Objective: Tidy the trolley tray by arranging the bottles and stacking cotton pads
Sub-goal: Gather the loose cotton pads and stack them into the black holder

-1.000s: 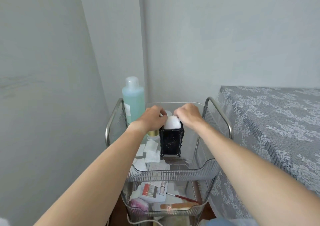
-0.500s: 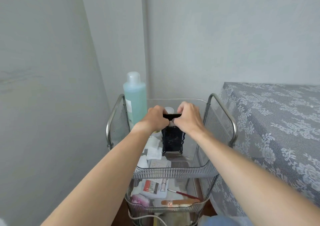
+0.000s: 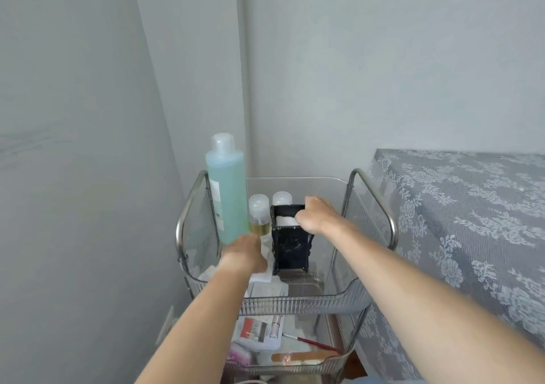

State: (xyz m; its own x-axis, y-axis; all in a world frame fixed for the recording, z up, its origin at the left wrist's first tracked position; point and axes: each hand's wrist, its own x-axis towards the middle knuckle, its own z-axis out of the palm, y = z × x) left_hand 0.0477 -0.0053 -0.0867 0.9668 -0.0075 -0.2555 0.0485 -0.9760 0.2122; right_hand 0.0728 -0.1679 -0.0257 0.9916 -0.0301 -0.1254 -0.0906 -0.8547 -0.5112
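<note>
Bottles (image 3: 226, 189) — three upright; one black holder (image 3: 289, 245) — right hand (image 3: 317, 215) gripping it

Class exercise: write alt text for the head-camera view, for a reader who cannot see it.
A person's right hand grips the top of a black cotton pad holder in a clear trolley tray, while the left hand reaches loose white pads. A tall blue-green bottle stands behind.

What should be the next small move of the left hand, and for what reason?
Probably close the left hand on the loose cotton pads under it and lift them toward the black holder. The right hand steadies the holder's top, white pads show inside it, and several pads lie scattered on the tray floor.
</note>
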